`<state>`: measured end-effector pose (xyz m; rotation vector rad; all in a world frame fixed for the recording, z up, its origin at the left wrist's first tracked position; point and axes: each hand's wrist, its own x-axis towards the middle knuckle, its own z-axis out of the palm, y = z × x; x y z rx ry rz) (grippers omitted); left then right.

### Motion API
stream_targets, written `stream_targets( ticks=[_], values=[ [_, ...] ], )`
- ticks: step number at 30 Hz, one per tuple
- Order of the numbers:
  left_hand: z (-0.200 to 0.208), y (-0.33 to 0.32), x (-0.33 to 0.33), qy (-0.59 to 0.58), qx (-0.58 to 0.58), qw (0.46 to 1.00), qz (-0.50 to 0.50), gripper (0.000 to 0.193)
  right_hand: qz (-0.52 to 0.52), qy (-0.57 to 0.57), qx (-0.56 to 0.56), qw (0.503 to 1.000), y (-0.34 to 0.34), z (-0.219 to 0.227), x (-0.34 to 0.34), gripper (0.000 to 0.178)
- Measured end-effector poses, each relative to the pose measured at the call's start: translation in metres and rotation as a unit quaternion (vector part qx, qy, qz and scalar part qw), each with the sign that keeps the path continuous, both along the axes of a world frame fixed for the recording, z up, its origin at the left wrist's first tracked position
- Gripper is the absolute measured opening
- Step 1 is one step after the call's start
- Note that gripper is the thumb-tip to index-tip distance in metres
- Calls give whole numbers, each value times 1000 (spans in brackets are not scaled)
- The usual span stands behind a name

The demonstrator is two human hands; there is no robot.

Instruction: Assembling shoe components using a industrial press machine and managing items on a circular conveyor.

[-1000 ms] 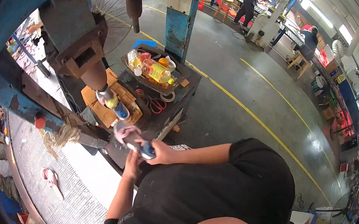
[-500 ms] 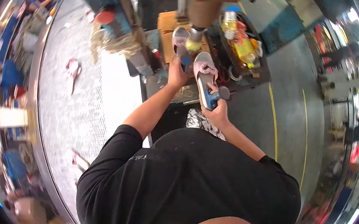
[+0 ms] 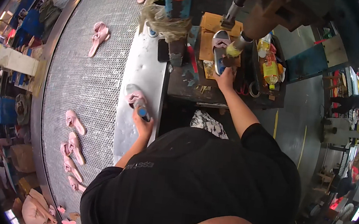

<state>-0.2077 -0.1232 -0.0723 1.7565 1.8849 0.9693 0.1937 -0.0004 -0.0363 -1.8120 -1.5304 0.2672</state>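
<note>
And there's the swap — the left hand (image 3: 143, 124) has swung away from the press to the metal ledge (image 3: 140, 67), grasping the heel end of a pink slide sandal (image 3: 134, 94) by its blue shoe last (image 3: 143, 111), toe pointing away from the palm. The right hand (image 3: 224, 79) has its slide in — the second pink sandal (image 3: 221, 43), gripped at the heel, toe forward, just beside the yellowish press head (image 3: 233, 51). One sandal appears to have replaced another there.

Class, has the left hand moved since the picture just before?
Yes: the left hand moved leftward, away from the cardboard, to over the metal ledge.
</note>
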Motion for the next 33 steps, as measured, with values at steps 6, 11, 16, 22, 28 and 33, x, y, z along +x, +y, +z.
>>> stream_targets(
  ticks=[6, 11, 16, 22, 28, 33],
  values=[
    [-24, -8, -40, -50, 2, 999, 18, 90, -52, -87, -12, 995, -8, 16, -9, 62],
    [-28, -9, -35, -57, -9, 998, 10, 97, -120, -135, -191, 965, 33, 23, 6, 59],
    [-62, -3, -44, -30, 78, 997, -2, 96, -58, -22, 15, 998, 26, 19, 6, 81],
    [-37, 3, -48, -39, -9, 999, -21, 97, -146, -22, 57, 987, 12, 28, -4, 89],
    [-61, 8, -90, -57, 18, 988, -143, 78, -203, -63, 0, 977, 37, 49, -24, 56],
    [-62, 48, -163, 10, 25, 1000, -15, 73, -193, -112, -102, 969, 28, 68, -11, 47]
  ],
)
